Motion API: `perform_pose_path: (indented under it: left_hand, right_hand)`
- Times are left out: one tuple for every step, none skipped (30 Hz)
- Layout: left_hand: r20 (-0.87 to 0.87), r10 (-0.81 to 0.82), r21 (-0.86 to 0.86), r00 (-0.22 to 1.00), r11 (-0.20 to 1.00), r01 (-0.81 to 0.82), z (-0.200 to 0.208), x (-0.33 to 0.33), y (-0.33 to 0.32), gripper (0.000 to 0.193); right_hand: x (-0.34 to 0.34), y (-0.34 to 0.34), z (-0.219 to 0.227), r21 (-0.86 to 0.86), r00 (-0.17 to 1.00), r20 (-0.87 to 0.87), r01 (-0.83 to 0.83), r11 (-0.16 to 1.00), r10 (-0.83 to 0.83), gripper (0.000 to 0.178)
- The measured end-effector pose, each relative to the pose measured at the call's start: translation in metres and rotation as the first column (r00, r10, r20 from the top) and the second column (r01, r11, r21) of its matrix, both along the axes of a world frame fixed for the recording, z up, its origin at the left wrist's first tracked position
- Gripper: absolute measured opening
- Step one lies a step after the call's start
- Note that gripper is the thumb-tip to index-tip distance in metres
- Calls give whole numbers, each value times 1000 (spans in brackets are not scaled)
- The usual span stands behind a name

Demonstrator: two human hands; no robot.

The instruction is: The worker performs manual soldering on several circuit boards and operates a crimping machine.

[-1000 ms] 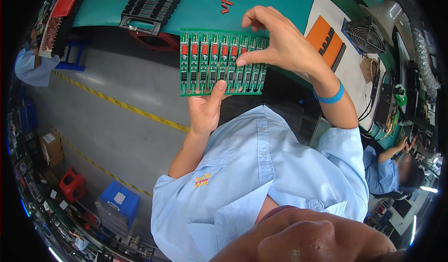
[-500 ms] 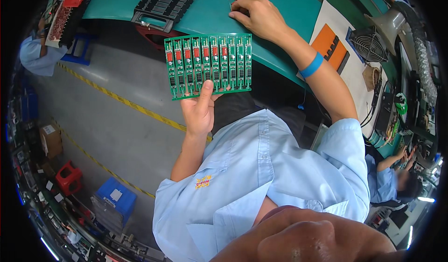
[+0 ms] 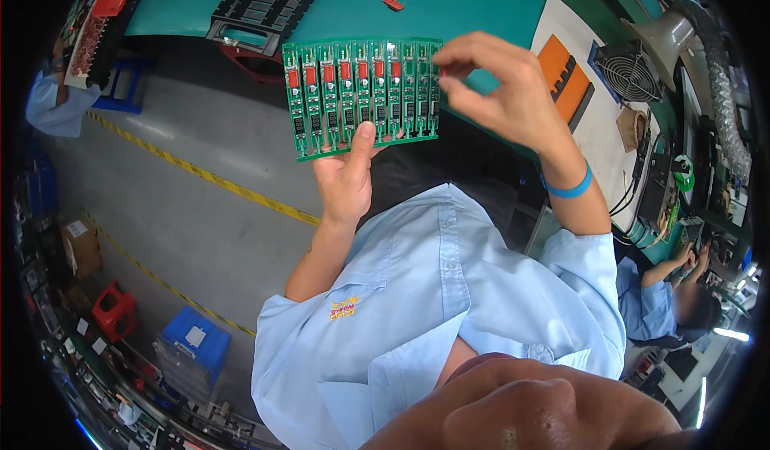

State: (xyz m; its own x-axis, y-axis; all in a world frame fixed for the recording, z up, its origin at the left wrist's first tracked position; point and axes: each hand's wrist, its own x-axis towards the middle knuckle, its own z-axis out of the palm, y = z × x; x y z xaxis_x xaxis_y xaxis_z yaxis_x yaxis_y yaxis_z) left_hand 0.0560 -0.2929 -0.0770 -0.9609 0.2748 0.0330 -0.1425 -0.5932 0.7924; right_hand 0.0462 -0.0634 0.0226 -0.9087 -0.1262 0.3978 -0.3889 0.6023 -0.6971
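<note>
My left hand [image 3: 345,181] grips a green circuit board panel [image 3: 330,103] by its near edge, thumb on top. The panel is made of several narrow strips side by side, each with a dark display block near its lower end. Red rectangular components sit near the top of the strips on the left and middle; the rightmost strips show no red one. My right hand [image 3: 509,89] is at the panel's upper right corner, thumb and forefinger pinched. A bit of red shows between those fingertips, seemingly a small red component. Several loose red components [image 3: 393,2] lie on the green tabletop [image 3: 345,17].
A black slotted rack [image 3: 269,5] stands on the table at the upper left. To the right are an orange slotted plate [image 3: 561,73], a fan [image 3: 630,79] and cables. Other people in blue work at far left and right. A blue crate [image 3: 196,334] stands on the floor.
My right hand has moved from the loose red components on the table down to the panel's upper right corner. The panel has shifted slightly upward in view.
</note>
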Motion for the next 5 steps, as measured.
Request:
perform_pose_path:
  left_hand:
    - [1, -8, -1, 1000, 1000, 8, 0, 0, 2, 47]
    - [-11, -6, -15, 1000, 1000, 6, 0, 1, 5, 48]
    - [-23, -2, -29, 1000, 1000, 2, 0, 2, 7, 48]
    - [-36, 1, -42, 999, 999, -3, 0, 3, 8, 49]
    - [-48, 5, -56, 999, 998, -8, 0, 3, 9, 49]
  right_hand:
    - [3, -1, 0, -1, 1000, 1, 8, 1000, -8, 17]
    - [6, -1, -1, 21, 1000, -20, 18, 1000, -17, 18]
    - [8, -2, -3, 43, 999, -41, 27, 999, -25, 20]
    - [10, -2, -5, 65, 998, -62, 35, 997, -31, 21]
    - [12, -2, -6, 87, 996, -84, 44, 995, -37, 23]
